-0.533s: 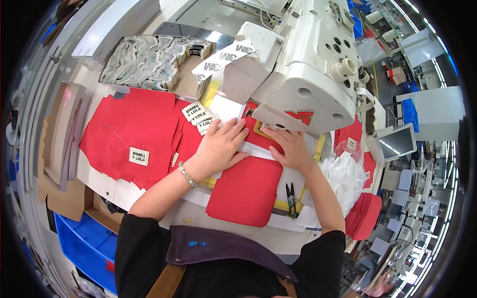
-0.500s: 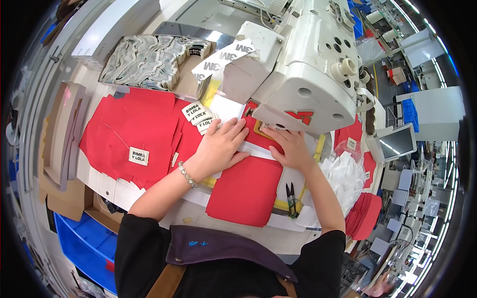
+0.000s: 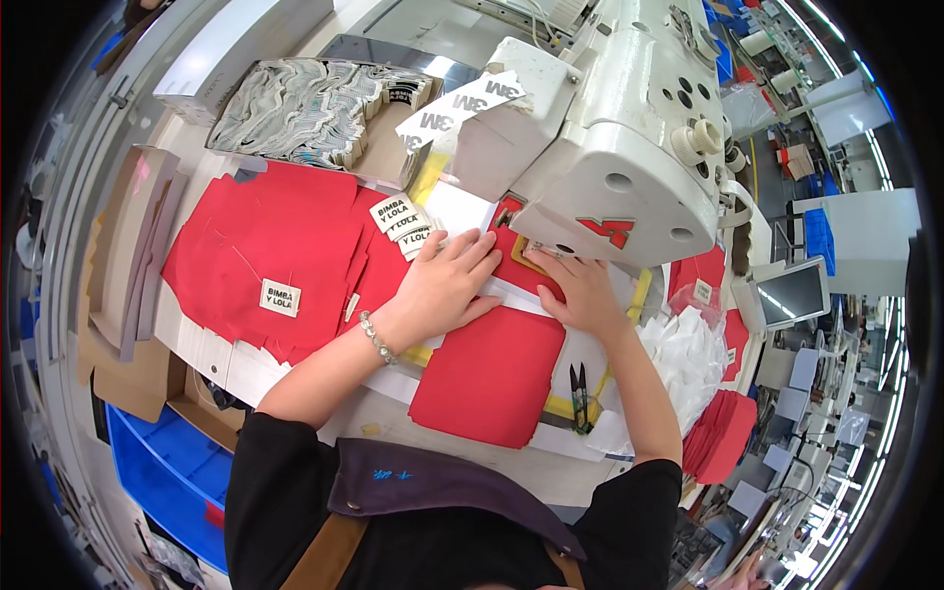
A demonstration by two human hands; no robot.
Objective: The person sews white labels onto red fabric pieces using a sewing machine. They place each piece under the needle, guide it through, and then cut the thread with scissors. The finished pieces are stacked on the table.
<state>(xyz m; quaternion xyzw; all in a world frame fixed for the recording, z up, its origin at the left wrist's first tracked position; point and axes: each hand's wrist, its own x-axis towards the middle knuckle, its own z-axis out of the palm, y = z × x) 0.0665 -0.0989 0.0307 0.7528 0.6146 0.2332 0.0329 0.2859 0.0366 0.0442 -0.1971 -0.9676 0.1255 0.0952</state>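
I see the left hand point(image 3: 444, 283) and right hand point(image 3: 587, 297) apart, both laid flat, apparently to steady the red cloth point(image 3: 515, 271) beneath the sewing machine point(image 3: 639, 167).

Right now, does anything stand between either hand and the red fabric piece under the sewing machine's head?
Nothing visible does. The right hand rests on the red fabric piece, and the left hand lies at its left edge. The sewing machine's head overhangs, hiding part of the far side.
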